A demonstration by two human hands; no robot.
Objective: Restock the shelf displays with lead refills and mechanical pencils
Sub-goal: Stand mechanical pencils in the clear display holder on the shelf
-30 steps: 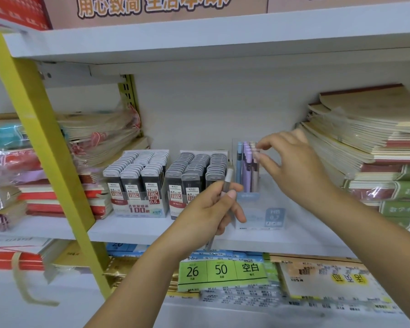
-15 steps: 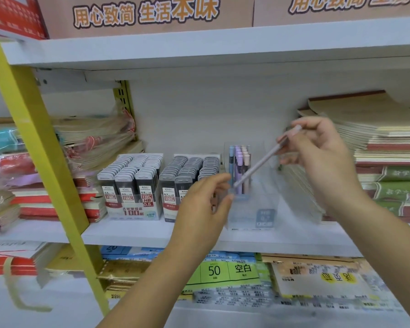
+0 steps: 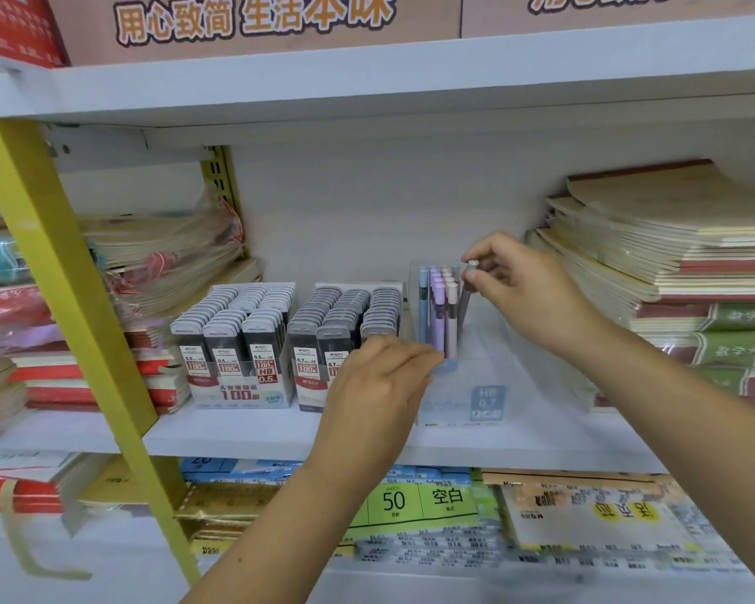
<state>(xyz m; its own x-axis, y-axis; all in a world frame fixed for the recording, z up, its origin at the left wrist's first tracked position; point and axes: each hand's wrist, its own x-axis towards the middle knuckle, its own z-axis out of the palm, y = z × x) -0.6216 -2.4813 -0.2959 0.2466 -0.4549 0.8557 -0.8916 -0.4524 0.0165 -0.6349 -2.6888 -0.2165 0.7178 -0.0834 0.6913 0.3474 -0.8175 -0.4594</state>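
Observation:
A clear plastic pencil display box [image 3: 463,398] stands on the white shelf [image 3: 280,433], with several pastel mechanical pencils [image 3: 439,307] upright at its back. My right hand [image 3: 524,294] pinches the top of a grey mechanical pencil [image 3: 466,294] and holds it nearly upright beside those pencils, inside the box. My left hand [image 3: 375,385] rests against the box's left front corner, fingers curled on it. Left of the box stand two display trays of lead refill cases, the 0.5 tray [image 3: 236,337] and the 0.7 tray [image 3: 323,333].
Stacks of notebooks [image 3: 672,272] fill the shelf's right side, and wrapped notebook bundles [image 3: 149,255] sit at the left. A yellow upright post [image 3: 62,272] slants across the left. Paper packs [image 3: 410,503] lie on the shelf below. Another shelf board [image 3: 367,80] hangs overhead.
My right hand took the pencil from my left hand, swung it from slanted to nearly upright, and lowered it into the box. My left hand moved onto the box's front corner.

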